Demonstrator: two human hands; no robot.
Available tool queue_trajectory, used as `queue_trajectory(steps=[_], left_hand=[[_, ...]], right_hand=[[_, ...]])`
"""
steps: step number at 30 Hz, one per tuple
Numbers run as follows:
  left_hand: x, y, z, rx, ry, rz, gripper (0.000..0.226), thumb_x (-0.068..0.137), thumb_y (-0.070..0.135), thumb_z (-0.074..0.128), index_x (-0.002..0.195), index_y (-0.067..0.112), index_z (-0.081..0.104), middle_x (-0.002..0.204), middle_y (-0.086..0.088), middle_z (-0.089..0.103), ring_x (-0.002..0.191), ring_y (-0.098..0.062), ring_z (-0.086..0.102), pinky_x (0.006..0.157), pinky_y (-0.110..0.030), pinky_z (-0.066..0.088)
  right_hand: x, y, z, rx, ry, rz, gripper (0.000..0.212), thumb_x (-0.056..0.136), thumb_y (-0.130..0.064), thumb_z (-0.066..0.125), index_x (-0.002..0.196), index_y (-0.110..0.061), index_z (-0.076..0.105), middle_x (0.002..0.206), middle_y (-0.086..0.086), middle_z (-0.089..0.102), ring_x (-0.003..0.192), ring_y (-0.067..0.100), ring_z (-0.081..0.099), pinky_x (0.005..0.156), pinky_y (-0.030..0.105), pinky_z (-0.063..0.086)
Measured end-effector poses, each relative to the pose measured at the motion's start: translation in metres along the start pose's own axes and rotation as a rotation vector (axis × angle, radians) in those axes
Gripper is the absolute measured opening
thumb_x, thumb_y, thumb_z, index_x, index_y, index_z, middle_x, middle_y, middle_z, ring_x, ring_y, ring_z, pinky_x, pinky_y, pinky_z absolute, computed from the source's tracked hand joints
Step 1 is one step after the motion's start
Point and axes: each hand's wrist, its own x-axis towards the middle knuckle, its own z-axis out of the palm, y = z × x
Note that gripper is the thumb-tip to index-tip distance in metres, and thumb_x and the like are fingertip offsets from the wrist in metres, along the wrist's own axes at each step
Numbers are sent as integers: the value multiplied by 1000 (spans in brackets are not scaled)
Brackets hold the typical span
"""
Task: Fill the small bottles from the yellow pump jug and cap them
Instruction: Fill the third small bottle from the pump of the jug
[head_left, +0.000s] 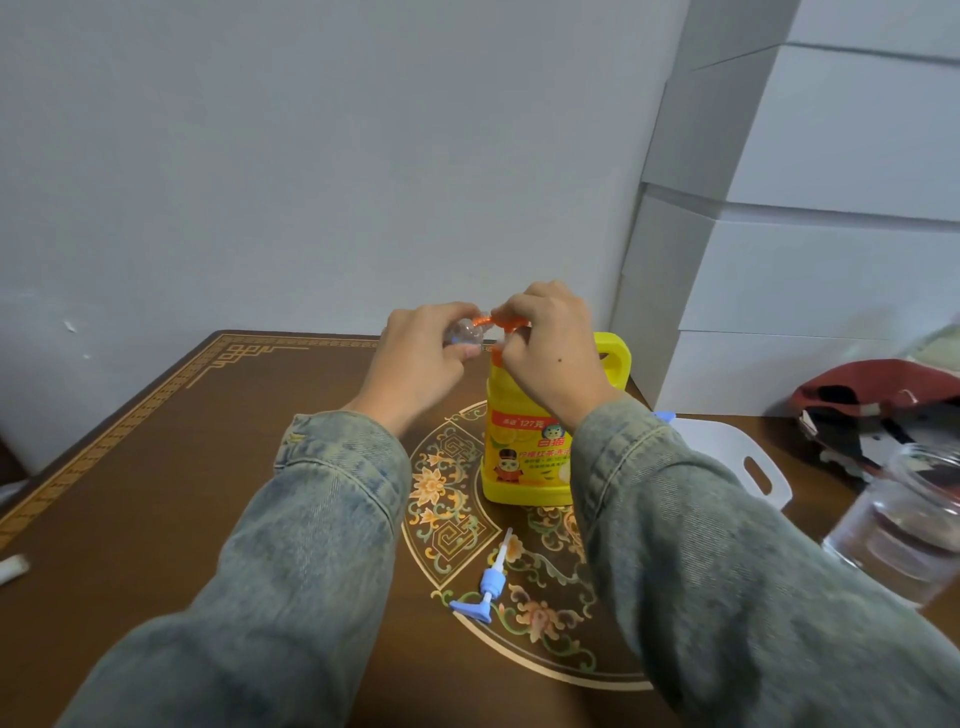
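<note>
- Small clear bottle (464, 332) held sideways at yellow jug's (524, 447) orange spout (511, 323), gripped in curled left hand (421, 358).
- Right hand (553, 348) fingers (511, 306) curled over spout.
- Blue pump cap (485, 584) lying on counter (182, 493), near jug.

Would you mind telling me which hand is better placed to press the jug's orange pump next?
Right. The right hand already sits on the orange pump of the yellow jug, while the left hand grips the small bottle beside it.
</note>
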Motion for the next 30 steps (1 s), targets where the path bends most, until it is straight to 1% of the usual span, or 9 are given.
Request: queue_trajectory(steps=[2,7,14,17,21,23,26,28,30], left_hand=[[2,1,-1,12,6,3,34,85,21,69,118,26,66,107,-6,72,107,-25,60,90,-28,40],[0,-3,2,-10,11,-2,33,84,20,70,117,25,67,104,-5,73,102,-22,64,88,-27,42],[-7,-6,6,-25,-4,-13,32,83,20,70,114,27,67,105,-2,73,106,-21,63,88,-25,40],[-6,-4,4,-48,5,-32,32,82,20,71,113,27,68,103,-2,74,102,-20,64,88,-25,43],[-2,-1,-2,-133,24,-57,32,82,18,72,113,24,68,102,-1,72,98,-17,64,90,-30,47],[-4,-3,-1,-172,16,-87,32,82,17,72,113,23,67,102,2,70,94,-11,61,83,-22,42],[-8,-9,5,-279,18,-131,30,84,14,71,113,20,66,98,7,65,78,3,56,65,-3,38],[-11,-13,9,-357,31,-146,29,84,13,71,111,22,65,101,8,67,83,8,57,67,2,40],[-15,-15,13,-437,52,-163,28,83,12,71,106,28,64,101,9,69,89,7,61,76,-3,46]], right_hand=[[1,-2,-1,4,6,2,25,62,5,62,80,-6,76,73,9,66,79,30,56,64,18,22],[-1,-1,3,4,24,-11,24,57,7,62,75,-5,74,70,9,65,76,31,56,62,19,20],[-11,0,6,-10,-18,-19,23,56,3,57,71,-5,73,67,11,63,73,33,55,64,29,33],[-12,0,0,-20,-30,-25,27,62,2,58,80,-6,75,73,10,65,79,31,56,69,32,40],[-7,-2,-7,-16,-37,-6,33,68,5,59,93,-8,76,83,9,67,89,28,55,77,28,37],[-7,-3,-8,-18,-43,-12,34,70,5,59,96,-8,75,86,9,66,91,29,55,80,32,41],[-11,-2,-6,-24,-45,-23,34,72,5,59,101,-7,73,93,8,67,95,28,55,84,37,45],[-16,0,-4,-28,-34,-30,36,74,3,59,105,-7,72,100,8,68,98,28,55,87,39,46],[-21,1,-2,-29,-27,-32,37,75,0,61,110,-7,70,108,7,67,104,27,55,91,41,46]])
